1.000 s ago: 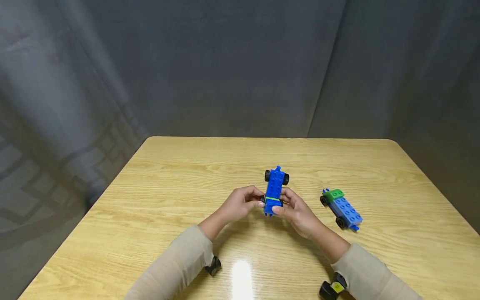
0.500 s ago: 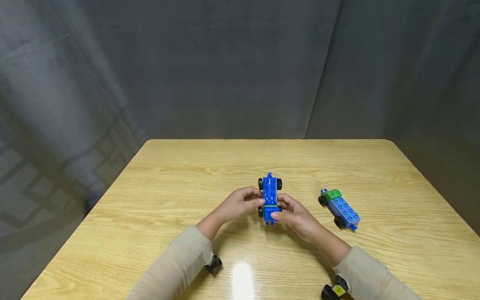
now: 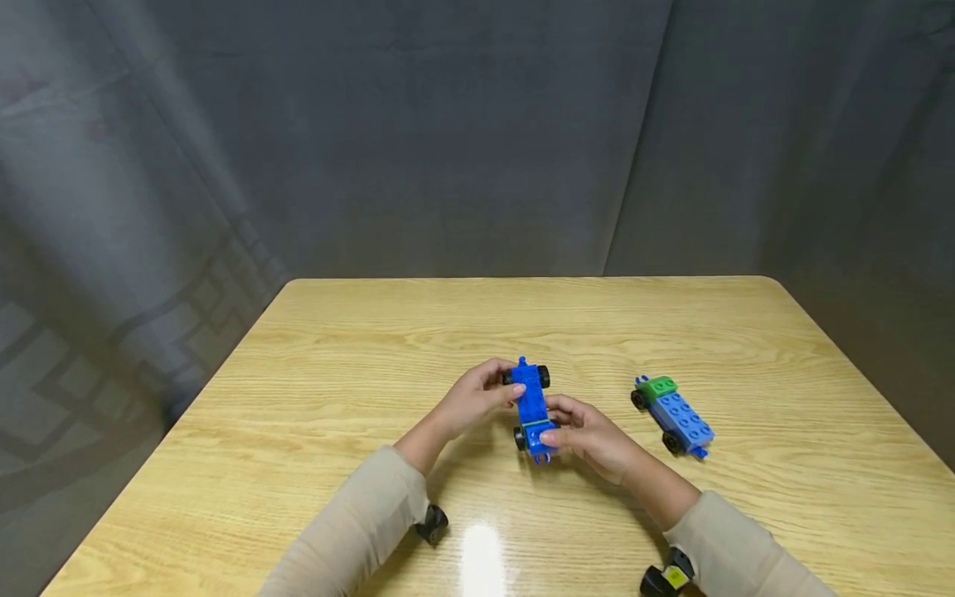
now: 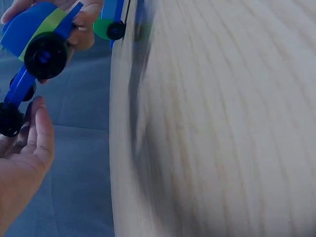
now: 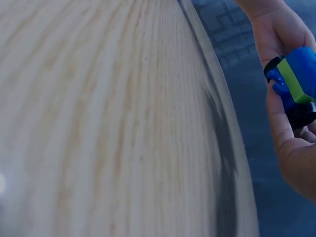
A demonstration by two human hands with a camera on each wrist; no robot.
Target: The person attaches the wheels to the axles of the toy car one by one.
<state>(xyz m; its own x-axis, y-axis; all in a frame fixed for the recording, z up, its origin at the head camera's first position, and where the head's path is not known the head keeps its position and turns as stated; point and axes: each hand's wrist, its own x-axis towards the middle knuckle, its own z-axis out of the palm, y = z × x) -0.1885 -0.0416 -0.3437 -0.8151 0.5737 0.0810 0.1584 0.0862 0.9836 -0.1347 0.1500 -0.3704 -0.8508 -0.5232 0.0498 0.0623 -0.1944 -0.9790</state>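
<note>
A blue toy car [image 3: 532, 405] with black wheels and a thin lime stripe is held above the table between both hands. My left hand [image 3: 475, 401] grips its far end near the rear wheels, thumb on top of the studded bed. Lower down, my right hand [image 3: 594, 438] pinches the cab end, thumb over the blue block. In the left wrist view the lime band [image 4: 48, 22] shows beside a big black wheel [image 4: 46, 55]. The right wrist view has the cab [image 5: 302, 69] between the two hands, partly cut off by the frame edge.
A second toy car [image 3: 681, 416], light blue with a green block, rests on the wooden table [image 3: 358, 332] to the right. Black wrist cameras [image 3: 433, 524] hang under the sleeves. A grey curtain [image 3: 448, 149] stands behind the table.
The blue car has come nearer the person and a little left, its far end swinging left. My left hand has shifted from the cab end to the far end.
</note>
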